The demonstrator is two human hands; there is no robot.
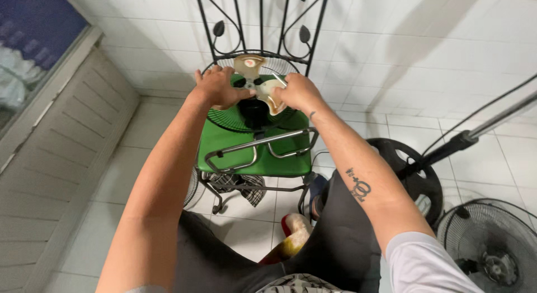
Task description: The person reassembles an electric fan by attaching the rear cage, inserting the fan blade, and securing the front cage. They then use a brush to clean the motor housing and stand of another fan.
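A small fan lies face up on a green chair seat [224,142], its black wire grille [224,116] under a beige fan blade [253,66]. My left hand [215,87] grips the blade's left side over the black motor hub [253,109]. At the blade's right side, my right hand [299,91] closes around another beige lobe [271,100]. Both forearms reach forward from the bottom of the view.
The black iron chair back [262,24] rises against the white tiled wall. A round black fan base [405,164] with a slanted pole [481,128] stands at right, and another fan grille [492,245] lies at the lower right. A checked cloth [243,185] hangs under the seat.
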